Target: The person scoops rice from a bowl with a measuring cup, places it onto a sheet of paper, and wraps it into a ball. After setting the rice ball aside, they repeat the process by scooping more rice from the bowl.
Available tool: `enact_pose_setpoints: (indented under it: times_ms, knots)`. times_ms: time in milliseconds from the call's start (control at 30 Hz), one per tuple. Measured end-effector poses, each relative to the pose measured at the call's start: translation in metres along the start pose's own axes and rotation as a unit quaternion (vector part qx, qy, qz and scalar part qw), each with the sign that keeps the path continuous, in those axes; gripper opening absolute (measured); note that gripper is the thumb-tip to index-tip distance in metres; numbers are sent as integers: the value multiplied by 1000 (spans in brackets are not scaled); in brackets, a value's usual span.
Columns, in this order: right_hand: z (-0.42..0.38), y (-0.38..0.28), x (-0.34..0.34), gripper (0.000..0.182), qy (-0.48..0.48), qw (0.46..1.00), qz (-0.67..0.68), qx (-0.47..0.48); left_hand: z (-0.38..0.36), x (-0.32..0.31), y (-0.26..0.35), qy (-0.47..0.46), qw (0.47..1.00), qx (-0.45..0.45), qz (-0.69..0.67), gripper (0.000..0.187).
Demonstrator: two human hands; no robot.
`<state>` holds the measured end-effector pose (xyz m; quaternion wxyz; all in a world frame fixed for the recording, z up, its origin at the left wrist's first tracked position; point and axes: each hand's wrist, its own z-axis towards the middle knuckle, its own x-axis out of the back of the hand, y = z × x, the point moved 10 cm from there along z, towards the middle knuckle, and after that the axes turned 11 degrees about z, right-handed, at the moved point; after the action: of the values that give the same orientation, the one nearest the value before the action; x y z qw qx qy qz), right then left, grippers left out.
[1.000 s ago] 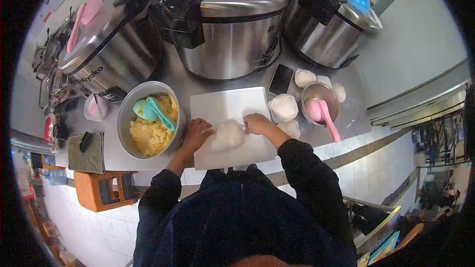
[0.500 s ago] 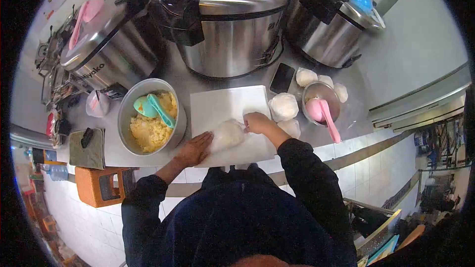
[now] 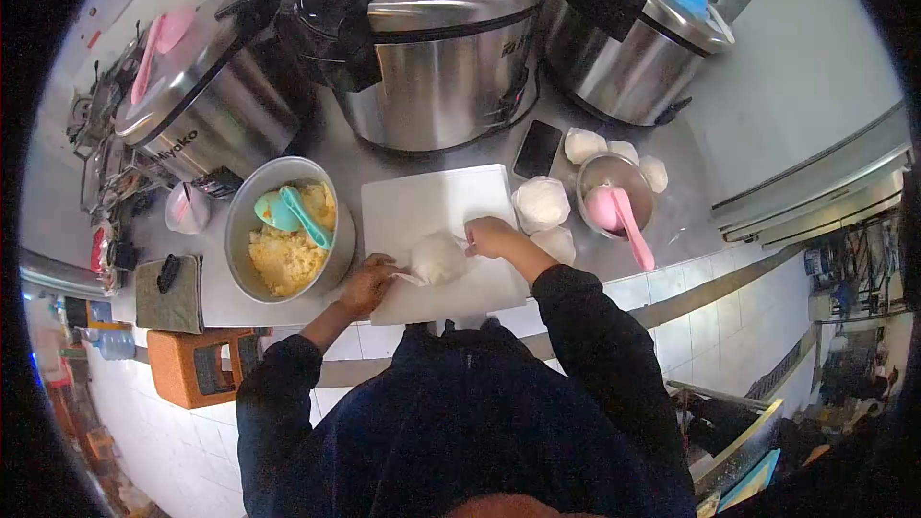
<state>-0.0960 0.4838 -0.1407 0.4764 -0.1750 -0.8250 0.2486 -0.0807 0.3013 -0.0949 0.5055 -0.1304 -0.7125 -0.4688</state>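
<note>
A rounded portion of rice in a thin clear plastic wrapper (image 3: 437, 258) lies on a stack of white paper sheets (image 3: 422, 200). At its left side my left hand (image 3: 367, 285) is closed on a twisted end of the wrapper. My right hand (image 3: 491, 238) pinches the other end, to the right of the rice. To the left stands a metal pot (image 3: 236, 254) of yellowish rice (image 3: 285, 261), with a green rice scoop (image 3: 305, 218) lying in it. Wrapped rice portions (image 3: 541, 203) sit just right of the paper.
Behind the paper stand three steel rice cookers (image 3: 432, 86). A black phone (image 3: 537, 150) and a small metal bowl (image 3: 606, 169) with a pink scoop (image 3: 628, 225) are at the right. A folded cloth (image 3: 168, 294) lies at the left counter edge; an orange stool (image 3: 180, 364) stands below.
My left hand has gone from lying flat against the rice to gripping the wrapper's left end. The rice portion now looks rounder and more compact. The view has shifted slightly.
</note>
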Motion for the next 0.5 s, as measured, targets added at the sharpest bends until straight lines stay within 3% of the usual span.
enact_pose_setpoints:
  times_ms: [167, 233, 333, 367, 433, 500]
  knots:
    - [-1, -3, 3, 32, 15, 1000, 12, 9, 13, -6, -25, 4, 993, 120, -15, 19]
    - [-2, -5, 4, 32, 27, 999, 4, 24, 16, -2, -28, -2, 975, 219, -46, 22]
    - [3, 2, -3, 32, 10, 1000, 13, 12, 23, 7, -23, -28, 967, 252, 27, 33]
    - [6, 6, -6, 32, -1, 1000, 20, 3, 27, 10, -23, 15, 975, 212, 58, 33]
    - [-4, -6, 6, 32, 86, 996, 4, 32, 31, 13, -20, 99, 980, 130, 117, 33]
    - [-17, -11, 13, 32, 160, 987, 9, 14, 37, 9, -22, 77, 982, 132, 112, 32]
